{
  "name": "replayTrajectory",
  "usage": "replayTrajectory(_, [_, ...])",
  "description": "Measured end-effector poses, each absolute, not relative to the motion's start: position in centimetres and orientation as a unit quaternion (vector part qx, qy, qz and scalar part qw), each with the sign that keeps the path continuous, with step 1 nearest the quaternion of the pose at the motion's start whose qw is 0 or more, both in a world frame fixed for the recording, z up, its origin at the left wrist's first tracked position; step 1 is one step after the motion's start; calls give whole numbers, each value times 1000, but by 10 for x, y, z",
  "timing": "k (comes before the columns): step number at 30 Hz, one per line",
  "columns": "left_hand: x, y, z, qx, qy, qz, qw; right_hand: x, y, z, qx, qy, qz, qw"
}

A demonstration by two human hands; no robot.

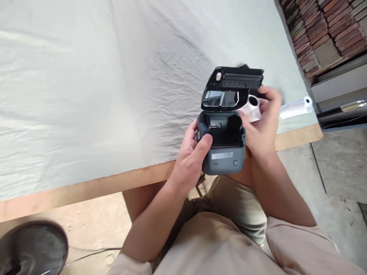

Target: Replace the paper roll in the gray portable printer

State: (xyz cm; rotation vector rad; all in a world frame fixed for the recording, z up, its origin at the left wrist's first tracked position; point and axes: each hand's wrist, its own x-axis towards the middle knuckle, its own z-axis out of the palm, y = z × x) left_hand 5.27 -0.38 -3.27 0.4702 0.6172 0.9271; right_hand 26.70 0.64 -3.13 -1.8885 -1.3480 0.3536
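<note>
A small grey label printer (223, 152) is held over the table's front edge, its black lid (233, 82) swung up and open. The paper bay (222, 131) inside looks dark and hollow. My left hand (190, 156) is wrapped round the printer's left side, thumb on its top corner. To the right of the printer my right hand (262, 122) is closed on a small white paper roll (252, 107), level with the open lid.
A wrinkled pale cloth (114, 84) covers the wooden table (86, 189). Another white paper roll (295, 107) lies near the table's right edge. Stacked bricks (323, 26) and a metal frame stand at the right. A dark round fan base (31, 248) sits on the floor at lower left.
</note>
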Motion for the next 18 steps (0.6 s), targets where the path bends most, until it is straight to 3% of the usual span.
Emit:
replayTrajectory(3, [53,-2,-28,226,293,433,822,282,0,-27,-732,-376,240,514])
replayTrajectory(8, [54,-1,-28,229,286,433,824,306,-23,-3,-660,-335,431,515])
replayTrajectory(18, [51,-6,-30,249,305,442,806,272,-35,-4,-652,-323,349,590])
